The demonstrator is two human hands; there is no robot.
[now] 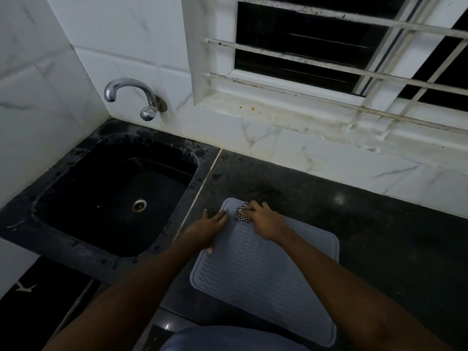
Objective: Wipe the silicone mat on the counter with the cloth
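Note:
A grey ribbed silicone mat (263,272) lies flat on the black counter (379,236), just right of the sink. A small black-and-white checked cloth (241,214) is bunched at the mat's far left corner. My right hand (263,221) presses down on the cloth, fingers closed over it. My left hand (209,228) lies flat with fingers spread on the mat's left edge, holding nothing.
A black sink (114,196) with a metal drain is set into the counter on the left. A chrome tap (134,97) juts from the white tiled wall above it. A barred window (342,54) with a stained sill sits behind the counter.

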